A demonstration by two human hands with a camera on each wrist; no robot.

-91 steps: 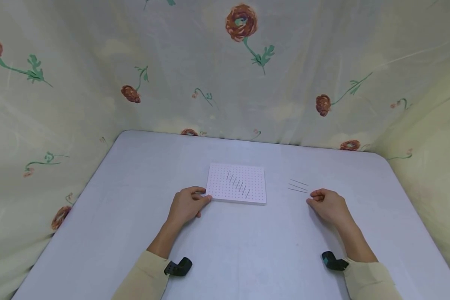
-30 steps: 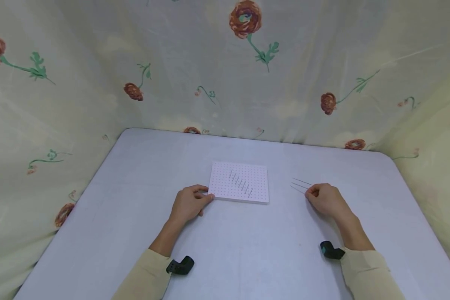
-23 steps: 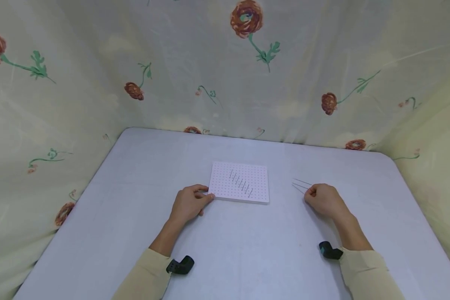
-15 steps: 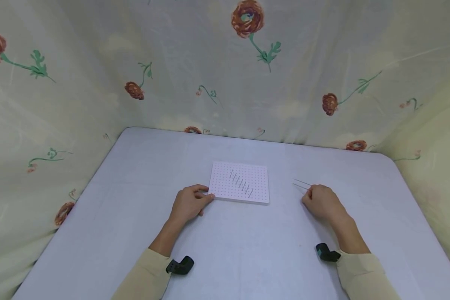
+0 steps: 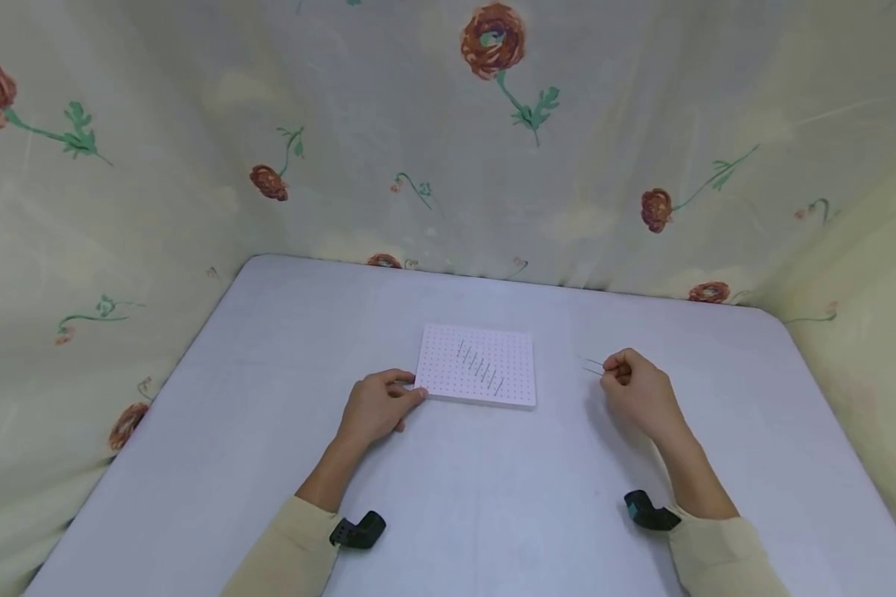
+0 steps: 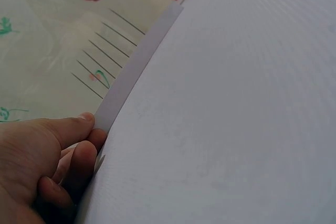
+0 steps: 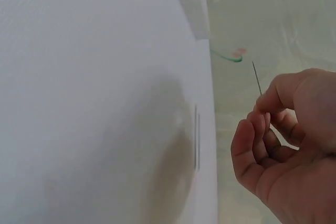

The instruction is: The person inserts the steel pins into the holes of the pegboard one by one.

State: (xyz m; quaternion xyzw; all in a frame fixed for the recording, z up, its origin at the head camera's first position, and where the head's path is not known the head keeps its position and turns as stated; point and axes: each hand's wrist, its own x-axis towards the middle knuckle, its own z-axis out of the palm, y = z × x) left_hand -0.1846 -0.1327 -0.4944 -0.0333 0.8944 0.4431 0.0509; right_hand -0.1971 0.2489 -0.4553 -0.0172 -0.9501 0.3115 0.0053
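Observation:
A white perforated board [image 5: 518, 365] lies on the table, with a slanting row of several thin needles [image 5: 481, 365] standing in its holes. My left hand [image 5: 373, 406] grips the board's near left corner between thumb and fingers; the left wrist view shows those needles [image 6: 98, 51] upright above the board's edge. On the right, my right hand [image 5: 641, 396] is raised above the table and pinches a thin dark needle [image 7: 256, 78] between thumb and index finger. Its lower end is hidden by the fingers. Two more needles [image 7: 197, 137] lie side by side on the table below that hand.
The white table [image 5: 448, 497] has rounded far corners. Floral curtains [image 5: 343, 124] hang close behind it and along both sides. A dark wrist camera [image 5: 358, 531] sits on the left sleeve, another camera [image 5: 649, 510] on the right one.
Three needles lay at the right earlier. My right hand reached them, took the nearest one and has lifted it off the table; two stay there. The left hand keeps its hold on the board.

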